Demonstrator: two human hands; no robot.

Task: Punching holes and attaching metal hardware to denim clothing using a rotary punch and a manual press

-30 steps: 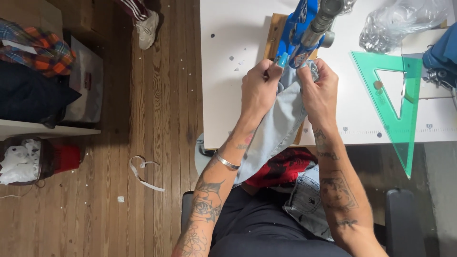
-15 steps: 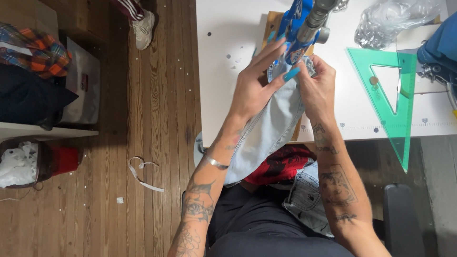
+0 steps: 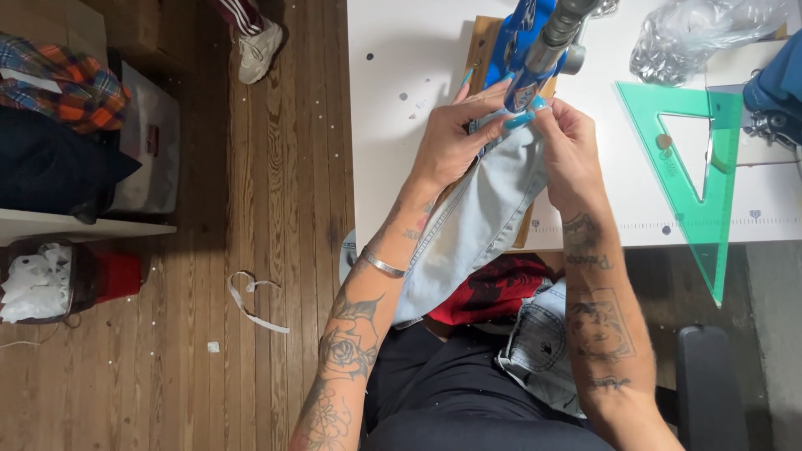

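Up at the table edge [image 3: 585, 238], both hands meeting under the blue press [image 3: 525, 42]. Left hand [image 3: 455, 138] reaching in from the lower left, wrist bent slightly, palm down over the denim [image 3: 476, 225], fingers curled and pinching the cloth's top edge just below the press head; turquoise nails showing at the fingertips [image 3: 518, 119], one finger stretched toward the press base. Right hand [image 3: 568, 146] coming up from below, back of the hand toward the camera, fingers folded inward and gripping the same cloth edge from the other side, thumb side touching the left fingertips. Both forearms tattooed, angled up and inward so the hands form a narrow wedge; silver bangle [image 3: 383, 264] on the left wrist. Denim held taut between the two hands at the press, then hanging off the table edge down between the forearms toward the lap. Press standing on a wooden board [image 3: 483, 50], grey metal shaft [image 3: 561, 29] tilted over the pinched spot; whether the cloth actually touches the press tip, not clear. Green set square [image 3: 697, 179] lying flat on the table right of the right hand, well apart from it. Clear plastic bag [image 3: 693, 38] farther back. Red fabric [image 3: 493, 292] and another denim piece [image 3: 539, 351] on the lap below. Off to the left, wood floor [image 3: 251, 209] with a white strip [image 3: 251, 301] lying loose, a sneaker [image 3: 255, 50] near the top.
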